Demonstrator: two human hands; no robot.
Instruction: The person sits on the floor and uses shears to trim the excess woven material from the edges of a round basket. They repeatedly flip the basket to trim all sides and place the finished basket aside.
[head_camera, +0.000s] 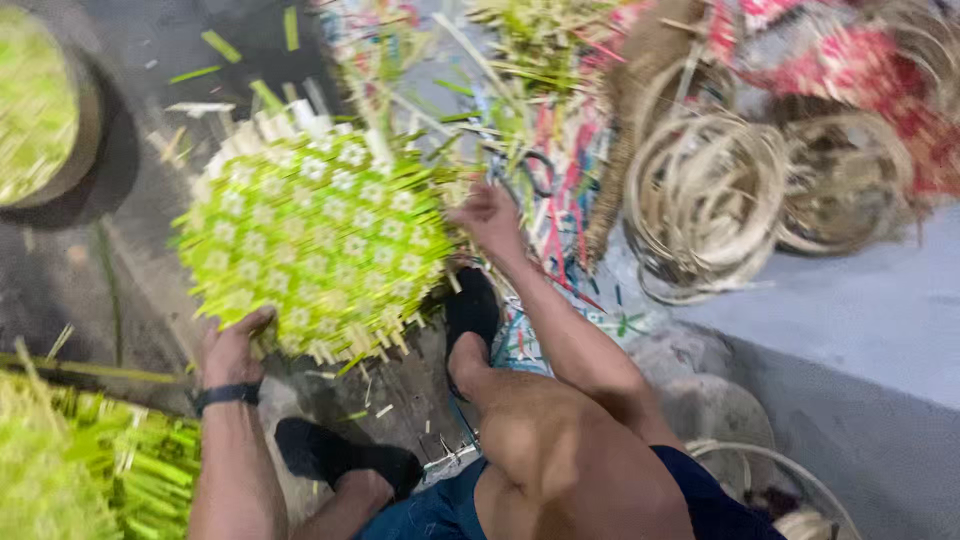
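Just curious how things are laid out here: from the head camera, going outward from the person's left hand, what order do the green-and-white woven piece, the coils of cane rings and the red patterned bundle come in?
1. Green-and-white woven piece: touching the left hand, just above it.
2. Coils of cane rings: far across to the right.
3. Red patterned bundle: farthest, top right corner.

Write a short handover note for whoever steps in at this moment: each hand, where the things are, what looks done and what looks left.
Left hand: grip on the lower edge of the green woven panel, which rests tilted on the floor.
Right hand: at the panel's right edge, among loose strips; whether it is closed on one is too blurred to tell.
Nearby: cane rings to the right, green strips at lower left.
Done: the middle is woven in a flower pattern.
Left: strip ends stick out all around the edge, untrimmed.
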